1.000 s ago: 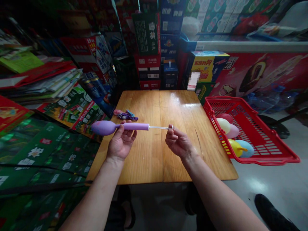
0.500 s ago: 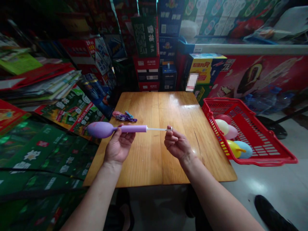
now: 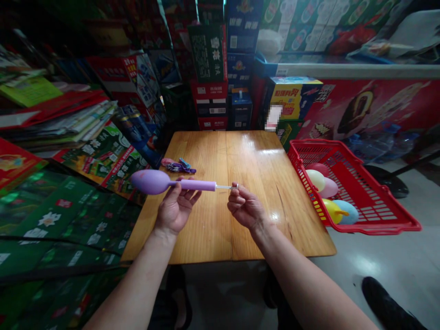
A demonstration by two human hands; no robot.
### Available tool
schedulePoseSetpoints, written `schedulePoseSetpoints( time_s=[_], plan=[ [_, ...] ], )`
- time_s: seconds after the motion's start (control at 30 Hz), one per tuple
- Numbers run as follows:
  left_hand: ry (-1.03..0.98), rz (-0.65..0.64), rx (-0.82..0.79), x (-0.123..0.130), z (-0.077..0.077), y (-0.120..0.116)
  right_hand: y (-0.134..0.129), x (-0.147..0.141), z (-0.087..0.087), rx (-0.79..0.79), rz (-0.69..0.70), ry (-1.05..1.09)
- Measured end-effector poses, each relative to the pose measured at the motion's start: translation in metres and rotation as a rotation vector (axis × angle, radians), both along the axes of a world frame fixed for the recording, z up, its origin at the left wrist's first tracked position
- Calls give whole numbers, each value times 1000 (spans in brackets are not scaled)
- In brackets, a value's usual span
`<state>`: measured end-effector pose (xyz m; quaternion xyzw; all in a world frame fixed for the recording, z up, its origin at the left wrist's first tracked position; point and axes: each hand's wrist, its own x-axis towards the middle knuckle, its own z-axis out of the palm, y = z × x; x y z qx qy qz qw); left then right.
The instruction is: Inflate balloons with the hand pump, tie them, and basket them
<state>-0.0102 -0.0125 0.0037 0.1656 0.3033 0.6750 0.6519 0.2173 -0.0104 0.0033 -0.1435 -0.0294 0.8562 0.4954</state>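
A purple hand pump lies level above the wooden table, its white rod partly out to the right. My left hand is wrapped round the pump's left part, with the thumb at the balloon's neck. On the pump's left end sits a partly inflated purple balloon. The fingers of my right hand are closed on the handle at the rod's end. Behind the pump, a small pile of uninflated balloons rests on the table's left side.
The wooden table spans the middle. At its right stands a red basket holding several inflated balloons. Stacked green boxes and a pile of papers flank its left; more boxes stand behind.
My right hand has moved left toward my left hand, so less of the rod shows. My left hand, the pump and the balloon have shifted slightly right, and the balloon looks a little fuller.
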Motion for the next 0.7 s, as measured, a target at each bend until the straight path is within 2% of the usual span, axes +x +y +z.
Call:
schedulePoseSetpoints(
  time_s=[0.07,0.13,0.27,0.4,0.57,0.7],
  plan=[
    [4,-68,-20,9,-2,-5,-4,-11,-7,-28,26,3],
    [7,-67,-47,14,-3,-6,-6,-17,-11,-44,55,2],
    [-5,6,-50,4,3,2,3,-3,-1,10,78,-35],
    [-11,115,-24,-3,6,4,8,6,7,21,-12,-14],
    [-20,-17,-80,17,-5,-7,-5,-13,-5,51,47,-84],
    [-39,22,-119,11,-4,-1,-2,-3,1,78,78,-136]
  ],
)
